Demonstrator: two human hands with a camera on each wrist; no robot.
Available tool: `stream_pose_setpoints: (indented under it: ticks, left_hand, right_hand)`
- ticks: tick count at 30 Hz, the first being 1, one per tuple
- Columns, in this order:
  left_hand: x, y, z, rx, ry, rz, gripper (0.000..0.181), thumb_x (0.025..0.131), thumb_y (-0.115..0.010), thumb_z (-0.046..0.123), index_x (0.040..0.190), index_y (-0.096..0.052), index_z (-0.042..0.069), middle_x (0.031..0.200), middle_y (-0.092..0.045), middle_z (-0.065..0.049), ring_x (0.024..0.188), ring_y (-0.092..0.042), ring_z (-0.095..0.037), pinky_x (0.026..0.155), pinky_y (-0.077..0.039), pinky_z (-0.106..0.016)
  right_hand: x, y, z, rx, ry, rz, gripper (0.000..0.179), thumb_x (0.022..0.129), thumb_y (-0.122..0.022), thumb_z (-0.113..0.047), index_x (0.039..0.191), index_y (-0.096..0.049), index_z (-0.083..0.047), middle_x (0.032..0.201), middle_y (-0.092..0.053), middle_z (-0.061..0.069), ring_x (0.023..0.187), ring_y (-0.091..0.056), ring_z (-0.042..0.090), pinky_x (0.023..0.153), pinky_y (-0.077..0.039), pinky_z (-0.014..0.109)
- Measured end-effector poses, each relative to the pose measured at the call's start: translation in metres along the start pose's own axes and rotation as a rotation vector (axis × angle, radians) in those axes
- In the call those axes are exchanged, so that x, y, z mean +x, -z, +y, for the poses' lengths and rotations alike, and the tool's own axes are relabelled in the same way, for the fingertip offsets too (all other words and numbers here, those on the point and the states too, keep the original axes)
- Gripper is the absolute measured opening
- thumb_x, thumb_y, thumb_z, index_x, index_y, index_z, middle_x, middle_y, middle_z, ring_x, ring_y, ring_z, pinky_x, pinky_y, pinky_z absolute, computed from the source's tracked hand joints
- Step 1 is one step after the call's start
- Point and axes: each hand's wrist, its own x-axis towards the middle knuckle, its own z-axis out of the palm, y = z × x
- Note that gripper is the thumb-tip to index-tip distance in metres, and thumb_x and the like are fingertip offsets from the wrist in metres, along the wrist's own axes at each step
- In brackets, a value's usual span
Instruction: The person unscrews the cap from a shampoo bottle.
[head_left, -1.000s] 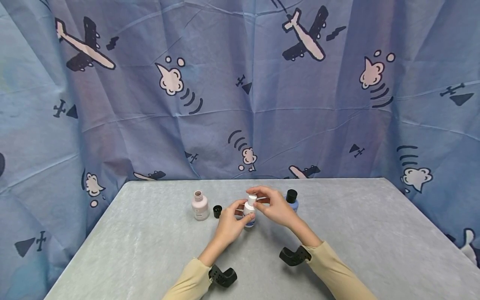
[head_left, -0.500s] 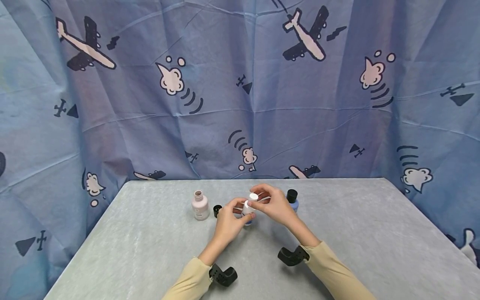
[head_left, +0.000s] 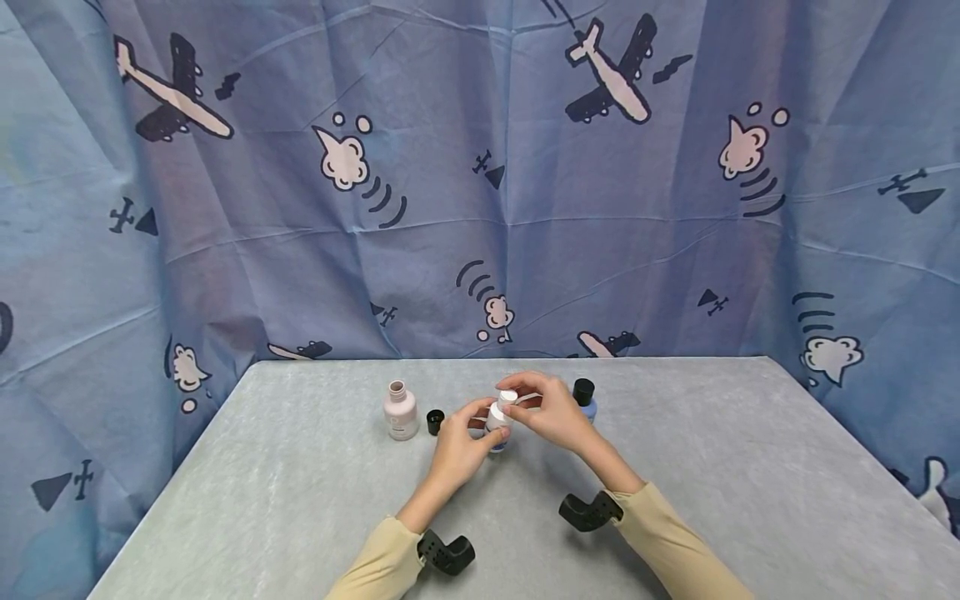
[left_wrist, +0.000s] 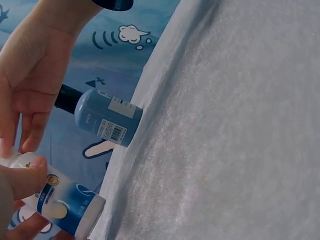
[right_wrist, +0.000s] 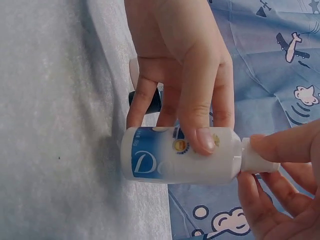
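Observation:
A small white bottle [right_wrist: 200, 162] with a blue label and a white cap [right_wrist: 257, 159] stands between both hands at mid-table. My left hand [head_left: 459, 446] grips its body, thumb across the label side. With thumb and fingertips my right hand [head_left: 551, 412] pinches the white cap, which sits at the bottle's neck in the right wrist view. Just behind the right hand stands a blue bottle [left_wrist: 107, 117] with a black cap [left_wrist: 68, 98], partly hidden in the head view. To the left of the left hand lies a loose black cap [head_left: 435, 422].
An uncapped pale pink bottle [head_left: 401, 415] stands left of the black cap. The pale grey cloth-covered table [head_left: 285, 500] ends at a back edge before a blue curtain [head_left: 420, 167] printed with airplanes. Both wrists wear black mounts [head_left: 447, 552].
Half a second ago the white cap looked lifted and tipped off the neck; now it sits back in line on it. The right hand has shifted slightly down; the other bottles have not moved.

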Motion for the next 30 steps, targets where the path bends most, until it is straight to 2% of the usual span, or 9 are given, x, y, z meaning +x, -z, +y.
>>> stream_pose_setpoints:
  ticks: [6,7,13,19,22,26,30]
  left_hand:
    - [-0.0002,0.0,0.0007,-0.008,0.005,-0.039,0.042,0.084,-0.073,0.018,0.123,-0.063,0.004,0.107,-0.07,-0.014,0.091,-0.068,-0.027,0.078,-0.056,-0.033]
    - [-0.0002,-0.0001,0.0005,-0.007,-0.002,-0.044,0.042,0.085,-0.073,0.018,0.123,-0.062,0.003,0.107,-0.07,-0.015,0.091,-0.068,-0.027,0.077,-0.056,-0.032]
    - [-0.0006,-0.0012,-0.0001,-0.005,-0.014,-0.063,0.042,0.086,-0.071,0.017,0.125,-0.061,0.003,0.106,-0.07,-0.017,0.09,-0.068,-0.028,0.076,-0.055,-0.031]
    - [-0.0009,-0.0013,0.0023,-0.011,0.037,-0.026,0.043,0.083,-0.075,0.02,0.121,-0.062,0.005,0.102,-0.07,-0.013,0.088,-0.067,-0.023,0.078,-0.055,-0.031]
    - [-0.0005,-0.0015,0.003,-0.004,0.036,0.01,0.043,0.079,-0.078,0.021,0.117,-0.064,0.006,0.099,-0.07,-0.012,0.085,-0.067,-0.022,0.076,-0.055,-0.031]
    - [-0.0001,-0.0018,0.0026,-0.006,0.028,0.041,0.043,0.076,-0.081,0.023,0.113,-0.066,0.008,0.095,-0.071,-0.011,0.082,-0.068,-0.022,0.074,-0.056,-0.032]
    - [0.0001,-0.0016,0.0035,-0.006,0.032,0.056,0.042,0.074,-0.082,0.023,0.111,-0.067,0.01,0.094,-0.072,-0.009,0.081,-0.068,-0.02,0.074,-0.056,-0.032]
  right_hand:
    - [-0.0007,0.0024,-0.0004,0.003,0.043,-0.031,0.026,0.087,-0.064,0.002,0.113,-0.066,0.003,0.117,-0.064,0.021,0.102,-0.064,0.034,0.085,-0.056,0.039]
    - [0.0004,0.0018,0.0054,0.007,0.051,-0.035,0.026,0.087,-0.064,0.001,0.113,-0.066,0.001,0.117,-0.064,0.02,0.102,-0.065,0.032,0.086,-0.056,0.038]
    - [0.0004,0.0024,0.0061,0.003,0.082,-0.063,0.028,0.087,-0.061,0.006,0.114,-0.066,0.0,0.117,-0.065,0.018,0.105,-0.063,0.032,0.089,-0.055,0.04]
    - [-0.0012,0.0022,0.0034,-0.034,0.097,-0.049,0.031,0.086,-0.066,0.001,0.116,-0.065,-0.002,0.119,-0.065,0.016,0.112,-0.062,0.033,0.096,-0.05,0.048]
    - [-0.0017,0.0019,0.0029,-0.046,0.074,-0.021,0.033,0.085,-0.07,-0.005,0.117,-0.064,-0.003,0.12,-0.065,0.016,0.11,-0.062,0.033,0.097,-0.049,0.05]
    - [-0.002,0.0004,0.0028,-0.039,-0.01,0.017,0.034,0.083,-0.074,-0.013,0.116,-0.065,-0.007,0.115,-0.067,0.013,0.107,-0.063,0.03,0.097,-0.048,0.053]
    - [-0.0017,-0.0012,0.0034,-0.043,-0.069,0.046,0.036,0.08,-0.077,-0.019,0.114,-0.066,-0.01,0.109,-0.068,0.009,0.1,-0.065,0.025,0.091,-0.052,0.047]
